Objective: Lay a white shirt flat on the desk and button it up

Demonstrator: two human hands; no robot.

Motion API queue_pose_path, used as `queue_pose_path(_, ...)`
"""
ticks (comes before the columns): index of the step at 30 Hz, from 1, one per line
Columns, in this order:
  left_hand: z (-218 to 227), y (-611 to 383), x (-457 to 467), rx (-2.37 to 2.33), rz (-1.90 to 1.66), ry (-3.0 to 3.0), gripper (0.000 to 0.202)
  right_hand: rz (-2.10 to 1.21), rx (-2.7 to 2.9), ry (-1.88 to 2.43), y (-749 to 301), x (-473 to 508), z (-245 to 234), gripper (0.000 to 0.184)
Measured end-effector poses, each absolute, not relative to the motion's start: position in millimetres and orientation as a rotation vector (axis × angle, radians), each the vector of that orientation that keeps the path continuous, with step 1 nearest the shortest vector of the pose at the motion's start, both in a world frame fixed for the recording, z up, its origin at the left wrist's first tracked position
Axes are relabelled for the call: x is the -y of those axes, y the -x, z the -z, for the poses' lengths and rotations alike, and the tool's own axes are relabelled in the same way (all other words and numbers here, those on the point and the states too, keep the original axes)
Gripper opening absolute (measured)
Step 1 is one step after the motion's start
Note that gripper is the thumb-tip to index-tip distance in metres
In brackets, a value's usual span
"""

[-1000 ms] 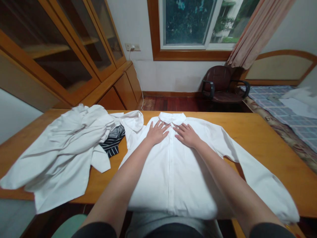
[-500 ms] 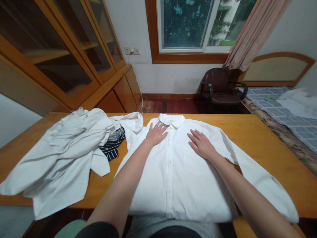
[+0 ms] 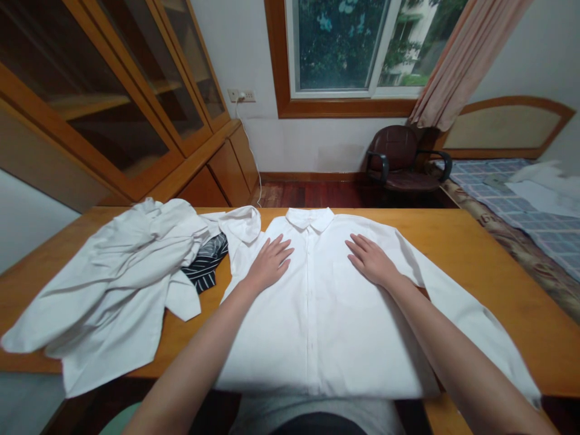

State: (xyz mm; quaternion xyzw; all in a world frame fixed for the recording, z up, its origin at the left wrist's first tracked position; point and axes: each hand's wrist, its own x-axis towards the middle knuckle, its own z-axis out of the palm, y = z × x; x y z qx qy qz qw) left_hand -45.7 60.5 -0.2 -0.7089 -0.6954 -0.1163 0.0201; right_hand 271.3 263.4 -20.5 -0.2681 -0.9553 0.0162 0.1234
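A white button-up shirt lies front side up on the wooden table, its collar at the far edge and its hem hanging toward me over the near edge. My left hand rests flat on the shirt's left chest area, fingers spread. On the other side of the button strip, my right hand lies flat with fingers stretched out, near the chest pocket. One sleeve runs out to the right beyond my right forearm. The other sleeve is bent at the left, beside the clothes pile.
A heap of crumpled white clothing covers the table's left part, with a black striped cloth partly beneath it. Beyond the wooden table stand a glass-door cabinet, a brown armchair and a bed.
My left hand has slid from near the collar outward and toward me. The collar and shirt have shifted slightly left. My right hand stays nearly in place.
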Motion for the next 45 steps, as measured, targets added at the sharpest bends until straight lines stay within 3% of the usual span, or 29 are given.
queue_pose_path(28, -2.3, 56.7, -79.9, 2.214, 0.260, 2.214, 0.047, -0.080, 2.736, 0.749, -245.3, -305.0, 17.1, 0.049)
queue_pose_path(38, -3.3, 52.6, -79.8, 2.200, 0.299, 2.179, 0.046, 0.017, 2.531, 1.010, -249.3, -263.6, 17.4, 0.043)
queue_pose_path(45, -1.3, 51.3, -78.3, 2.209, 0.385, 2.112, 0.041, -0.301, 2.532, 0.858, -241.5, -193.5, -4.2, 0.038)
